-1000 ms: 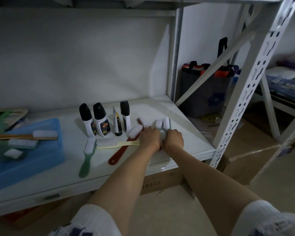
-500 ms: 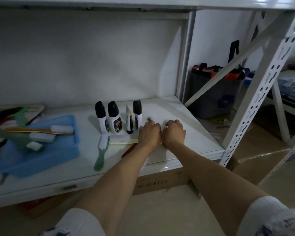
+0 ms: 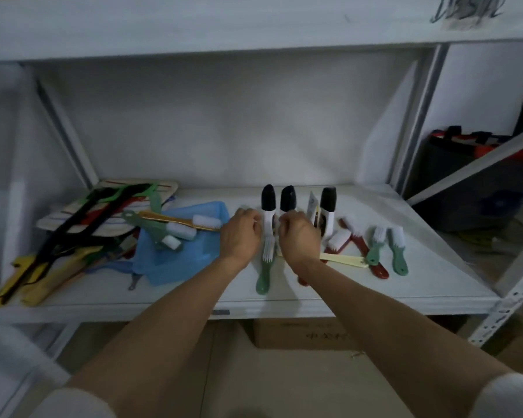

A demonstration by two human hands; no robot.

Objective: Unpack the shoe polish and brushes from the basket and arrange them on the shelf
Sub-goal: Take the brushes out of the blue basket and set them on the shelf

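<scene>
Three black-capped shoe polish bottles stand in a row on the white shelf (image 3: 405,285): a left bottle (image 3: 268,203), a middle bottle (image 3: 287,198) and a right bottle (image 3: 328,206), with a small tube (image 3: 312,206) between the last two. My left hand (image 3: 242,235) curls against the left bottle's side. My right hand (image 3: 299,238) curls over the middle bottle's body and hides it. A green brush (image 3: 264,267) lies between my wrists. Red brushes (image 3: 361,245), green brushes (image 3: 397,251) and a cream brush (image 3: 344,261) lie to the right. The blue basket (image 3: 178,263) at left holds several brushes (image 3: 178,232).
A heap of shoehorns and insoles (image 3: 82,233) fills the shelf's left end. A cardboard box (image 3: 299,334) sits under the shelf. A dark bag (image 3: 465,182) stands on the floor beyond the right upright (image 3: 420,116), behind a diagonal brace (image 3: 477,167).
Both hands have moved left from the brushes at the shelf's right end to the polish bottles. The brushes they covered now lie uncovered in a row.
</scene>
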